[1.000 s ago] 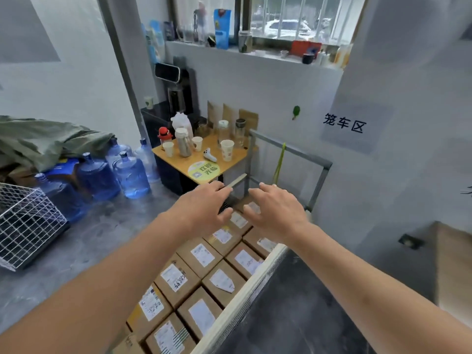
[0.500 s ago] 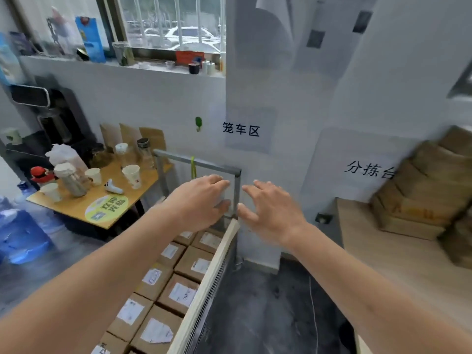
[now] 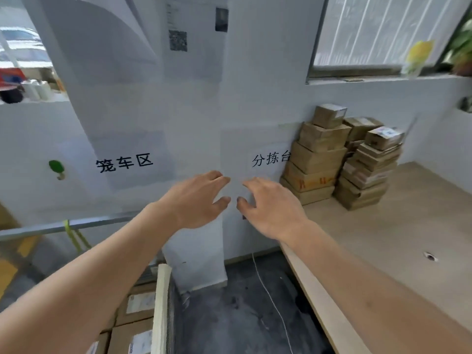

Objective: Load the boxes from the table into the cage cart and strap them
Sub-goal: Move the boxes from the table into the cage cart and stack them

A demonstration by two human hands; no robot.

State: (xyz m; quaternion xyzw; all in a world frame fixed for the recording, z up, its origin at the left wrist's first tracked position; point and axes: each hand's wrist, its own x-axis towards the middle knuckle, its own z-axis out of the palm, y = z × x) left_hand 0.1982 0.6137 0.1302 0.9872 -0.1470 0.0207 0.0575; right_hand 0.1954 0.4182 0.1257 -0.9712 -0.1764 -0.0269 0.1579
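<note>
Stacks of brown cardboard boxes (image 3: pixel 339 159) stand at the back corner of the wooden table (image 3: pixel 398 241) on the right. The cage cart (image 3: pixel 163 302) is at the lower left, with labelled boxes (image 3: pixel 138 318) lying in it and a grey top rail (image 3: pixel 51 228) carrying a yellow-green strap (image 3: pixel 74 236). My left hand (image 3: pixel 196 200) and my right hand (image 3: pixel 270 208) are held out side by side in the air in front of the wall, fingers relaxed, holding nothing. Both hands are well short of the stacks on the table.
A white wall pillar (image 3: pixel 194 123) with printed signs stands straight ahead between cart and table. A dark floor gap (image 3: pixel 242 315) with a thin white cord separates them. A window (image 3: pixel 383 29) with a plant is above the table.
My view has swung to the right, from the cart to the table with its box stacks. Both hands travelled along, still empty and side by side.
</note>
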